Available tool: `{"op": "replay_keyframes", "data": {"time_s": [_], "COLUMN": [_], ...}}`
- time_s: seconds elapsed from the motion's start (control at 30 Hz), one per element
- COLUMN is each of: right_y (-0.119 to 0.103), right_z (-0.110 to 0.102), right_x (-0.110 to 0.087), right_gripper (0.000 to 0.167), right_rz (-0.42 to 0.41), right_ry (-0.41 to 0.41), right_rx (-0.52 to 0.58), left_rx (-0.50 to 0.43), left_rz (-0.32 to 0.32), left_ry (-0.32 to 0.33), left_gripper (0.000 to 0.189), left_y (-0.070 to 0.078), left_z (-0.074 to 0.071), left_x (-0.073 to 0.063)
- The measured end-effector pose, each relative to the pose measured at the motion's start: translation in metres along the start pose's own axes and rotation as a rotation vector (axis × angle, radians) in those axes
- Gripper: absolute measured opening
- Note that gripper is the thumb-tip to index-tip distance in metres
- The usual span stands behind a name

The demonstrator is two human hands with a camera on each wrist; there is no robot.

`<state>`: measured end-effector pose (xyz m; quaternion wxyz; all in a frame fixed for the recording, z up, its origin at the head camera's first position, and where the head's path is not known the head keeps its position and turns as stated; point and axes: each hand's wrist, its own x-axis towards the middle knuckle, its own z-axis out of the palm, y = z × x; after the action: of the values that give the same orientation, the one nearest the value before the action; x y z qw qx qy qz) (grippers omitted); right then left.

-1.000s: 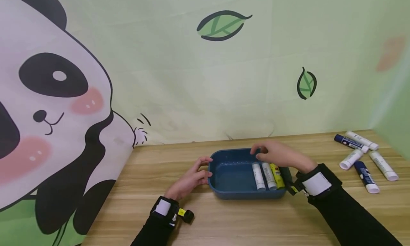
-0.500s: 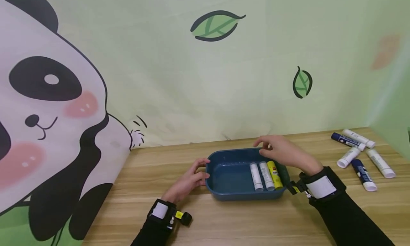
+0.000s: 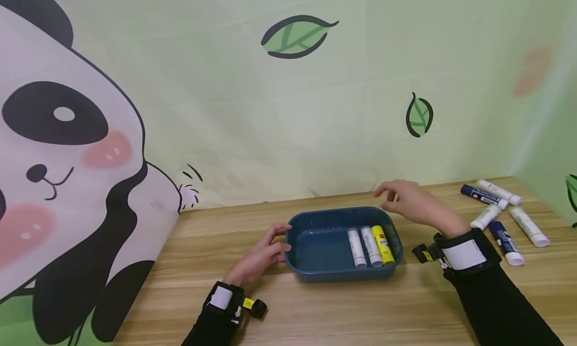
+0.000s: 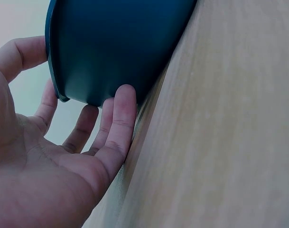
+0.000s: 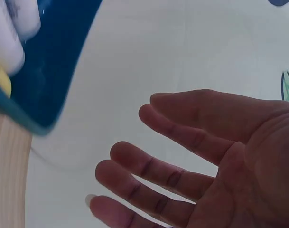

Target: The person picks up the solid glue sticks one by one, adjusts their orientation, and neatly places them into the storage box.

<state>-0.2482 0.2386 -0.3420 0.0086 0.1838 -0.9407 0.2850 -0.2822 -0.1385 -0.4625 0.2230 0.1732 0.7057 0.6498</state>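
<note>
A dark blue tray [image 3: 317,251] with raised walls stands on the wooden table. Inside, along its right part, two white glue sticks, the outer [image 3: 356,248] and the inner [image 3: 371,246], lie side by side with a yellow glue stick [image 3: 383,245]. My left hand [image 3: 260,256] rests its spread fingertips on the tray's left end; in the left wrist view the fingers [image 4: 123,114] touch the outer wall and rim. Just past the tray's back right corner hovers my right hand [image 3: 416,203], fingers loosely bent and holding nothing, as the right wrist view confirms.
Several more tubes lie loose at the table's back right, among them a dark blue glue stick [image 3: 506,242] and a white one [image 3: 529,226]. Behind the table hangs a green backdrop [image 3: 225,85] with a printed panda and leaves.
My right hand has moved right, from over the tray to beyond its back right corner. The left hand stays at the tray's left end. The view has shifted slightly right.
</note>
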Motion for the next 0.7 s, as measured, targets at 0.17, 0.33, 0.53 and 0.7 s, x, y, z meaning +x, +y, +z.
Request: {"op": "replay_keyframes", "data": {"time_s": [0.17, 0.33, 0.53, 0.7], "right_y": [0.008, 0.015, 0.024, 0.038], "right_z": [-0.009, -0.018, -0.033, -0.044], "right_x": [-0.001, -0.005, -0.015, -0.022], "right_gripper": [0.028, 0.029, 0.031, 0.032], "right_rz": [0.042, 0.076, 0.118, 0.134], "right_ry": [0.017, 0.016, 0.020, 0.027], "right_rx": [-0.038, -0.053, -0.053, -0.060], "left_rx": [-0.004, 0.000, 0.000, 0.000], "left_rz": [-0.007, -0.008, -0.009, -0.010], "left_ry": [0.005, 0.003, -0.005, -0.002], "left_gripper": [0.049, 0.049, 0.048, 0.048], "left_y": [0.002, 0.002, 0.001, 0.002], "left_z": [-0.001, 0.000, 0.000, 0.000], "left_x": [-0.001, -0.002, 0.000, -0.001]}}
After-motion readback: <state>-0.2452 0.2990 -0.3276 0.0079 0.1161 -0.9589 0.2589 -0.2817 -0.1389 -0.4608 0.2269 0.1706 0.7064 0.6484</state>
